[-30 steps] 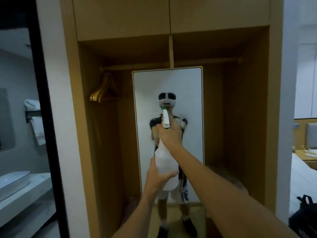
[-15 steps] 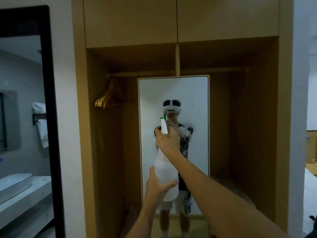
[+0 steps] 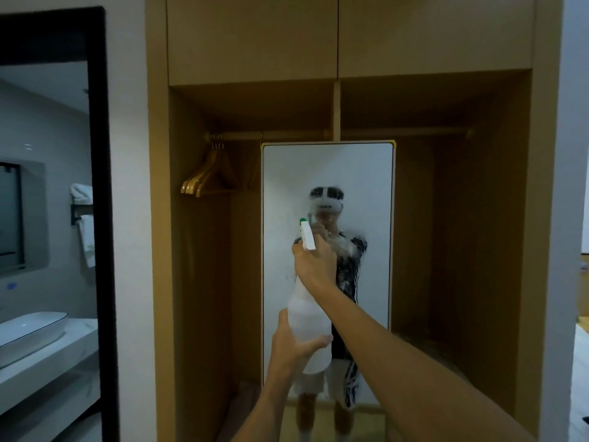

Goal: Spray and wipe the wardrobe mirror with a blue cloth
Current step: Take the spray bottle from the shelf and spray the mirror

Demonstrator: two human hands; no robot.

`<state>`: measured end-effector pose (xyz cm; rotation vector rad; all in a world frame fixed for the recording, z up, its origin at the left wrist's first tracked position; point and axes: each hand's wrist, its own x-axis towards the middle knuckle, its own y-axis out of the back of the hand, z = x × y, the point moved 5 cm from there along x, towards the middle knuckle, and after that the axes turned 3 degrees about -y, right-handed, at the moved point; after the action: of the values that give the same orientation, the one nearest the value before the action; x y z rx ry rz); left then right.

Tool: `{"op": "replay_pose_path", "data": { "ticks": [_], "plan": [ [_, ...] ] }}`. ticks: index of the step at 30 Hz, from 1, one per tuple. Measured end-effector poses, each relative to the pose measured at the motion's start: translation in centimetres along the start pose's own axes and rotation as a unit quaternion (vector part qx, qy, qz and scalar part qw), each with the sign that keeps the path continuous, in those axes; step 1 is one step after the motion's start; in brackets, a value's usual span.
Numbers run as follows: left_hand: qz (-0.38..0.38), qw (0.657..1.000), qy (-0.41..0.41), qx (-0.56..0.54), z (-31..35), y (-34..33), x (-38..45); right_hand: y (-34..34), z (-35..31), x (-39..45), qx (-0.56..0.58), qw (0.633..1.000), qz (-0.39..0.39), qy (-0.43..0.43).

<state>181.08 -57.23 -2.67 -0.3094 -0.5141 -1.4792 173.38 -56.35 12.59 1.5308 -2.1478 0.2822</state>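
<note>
A tall gold-framed mirror [image 3: 360, 186] stands inside the open wooden wardrobe [image 3: 197, 282]. I hold a white spray bottle [image 3: 307, 327] with a green-tipped nozzle up in front of it. My left hand [image 3: 294, 346] grips the bottle's lower body. My right hand [image 3: 315, 266] grips its neck and trigger. Wet droplets and streaks cover the glass around chest height. No blue cloth is in view.
Wooden hangers [image 3: 207, 180] hang from the rail at the wardrobe's upper left. To the left, a black-framed doorway [image 3: 98, 218] opens on a bathroom with a white basin [image 3: 32, 327] and towels [image 3: 83, 218]. A bed edge shows at far right.
The view has dropped, so the mirror sits lower in the frame. More spray mist and droplets now show on the glass near the nozzle. Both hands keep their grip on the bottle.
</note>
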Motion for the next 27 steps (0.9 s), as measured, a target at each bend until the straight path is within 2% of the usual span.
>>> {"op": "replay_pose_path", "data": {
  "ticks": [7, 13, 20, 25, 27],
  "plan": [
    [-0.004, 1.000, 0.003, 0.016, -0.1, -0.4, 0.7, 0.2, 0.1, 0.9, 0.011, 1.000, -0.016, -0.002],
    [-0.024, 0.999, -0.004, 0.031, -0.3, -1.5, 2.0, 2.1, 0.4, 2.1, 0.023, 1.000, 0.002, 0.017],
    [-0.058, 0.998, 0.002, 0.017, -0.8, -4.6, 3.4, 5.3, 1.3, 3.7, -0.052, 0.996, 0.074, 0.013],
    [-0.070, 0.997, 0.000, 0.011, -1.1, -7.0, 3.8, 7.5, 1.4, 3.9, -0.055, 0.991, 0.108, 0.061],
    [-0.082, 0.997, -0.003, 0.013, -1.3, -8.1, 4.0, 8.2, 1.3, 3.8, -0.034, 0.992, 0.101, 0.073]
  ]
}}
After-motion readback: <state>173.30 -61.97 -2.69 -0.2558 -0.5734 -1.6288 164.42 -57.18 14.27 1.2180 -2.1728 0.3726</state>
